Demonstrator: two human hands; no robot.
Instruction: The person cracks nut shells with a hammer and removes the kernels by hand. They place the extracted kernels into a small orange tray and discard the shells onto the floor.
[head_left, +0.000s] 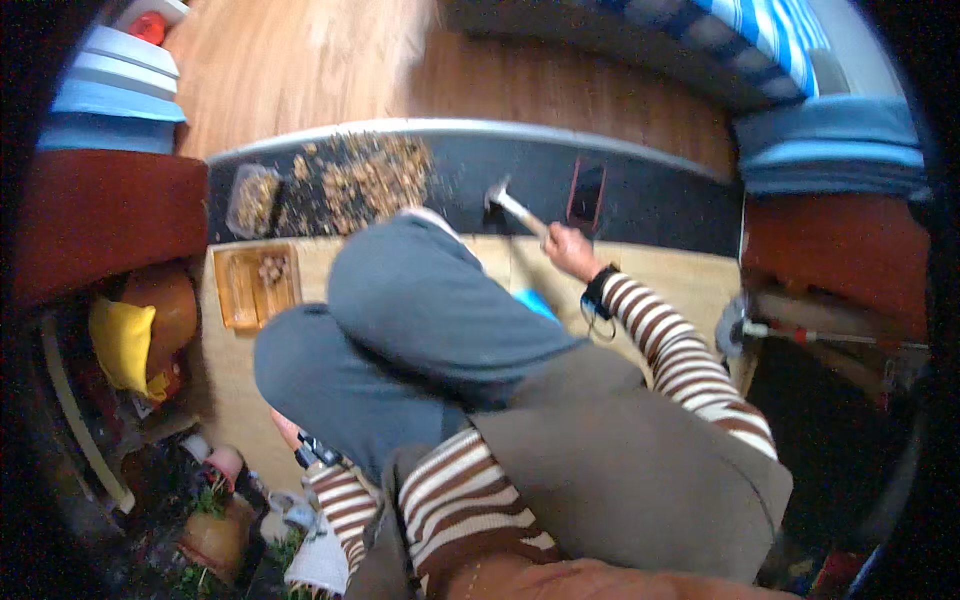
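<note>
My right hand grips the handle of a claw hammer, its head over the dark stone strip. My left hand is mostly hidden beside my left knee; only a bit of skin above the wristband shows. Left of the hammer, a heap of broken nutshells, probably walnut, spreads over the strip. A clear plastic tub of shell or nut pieces stands at the heap's left. Below it, an amber tray with two compartments holds a small cluster of brownish nut pieces at its upper right.
A phone-like dark slab with a red edge lies right of the hammer. Something blue shows beside my thigh. Reddish-brown cabinets or panels flank both sides. Potted plants stand at lower left; a long-handled brush lies at right.
</note>
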